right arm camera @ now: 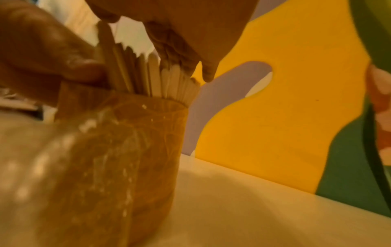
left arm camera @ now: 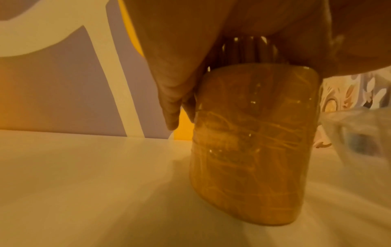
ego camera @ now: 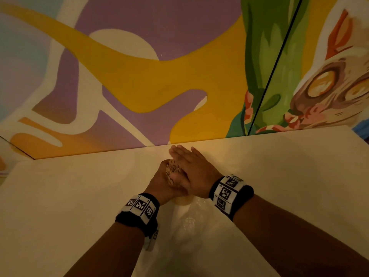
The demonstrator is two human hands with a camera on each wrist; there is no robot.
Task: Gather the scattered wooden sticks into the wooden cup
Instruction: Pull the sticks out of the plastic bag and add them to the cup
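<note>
One wooden cup (left arm camera: 253, 147) stands upright on the pale counter (ego camera: 279, 176), wrapped in clear film. The left hand (ego camera: 165, 181) curls its fingers around the bundle of wooden sticks (right arm camera: 148, 73), too many to count, standing in the cup. At 3 o'clock, the right hand (ego camera: 194, 172) lies flat against the bundle, fingers (ego camera: 180, 151) straight and together.

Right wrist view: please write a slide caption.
Wooden sticks stand upright in the wooden cup, both hands at their tops.
</note>
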